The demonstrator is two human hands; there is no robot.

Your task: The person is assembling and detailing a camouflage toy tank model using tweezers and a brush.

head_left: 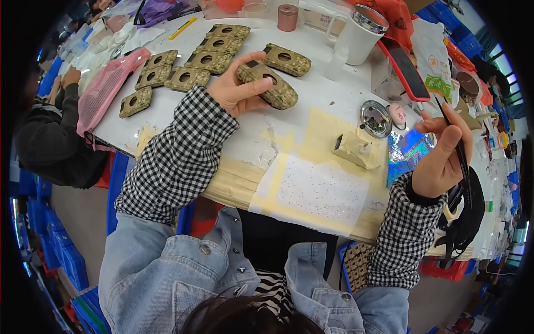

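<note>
My left hand [232,92] grips a camouflage-painted model tank hull [281,96] above the table, thumb on top near its round hole. Another such tank hull [286,59] lies just beyond it. Several more camouflage hulls [207,60] stand in rows to the left of centre. Off to the right, my right hand [445,153] holds slim black tweezers [462,156], pointed end up and away from me. Below and between the hands is a white sheet [317,189] dotted with tiny dark specks, edged with yellowish tape. A small tape-covered block [351,149] sits beyond the sheet.
Near the right hand are a round metal dish [376,119], a pink oval item [397,115] and a shiny holographic pouch [405,146]. A red-edged phone [405,71] leans by a white mug [359,40]. A pink mesh basket [108,92] and another person's dark sleeve [55,136] are left.
</note>
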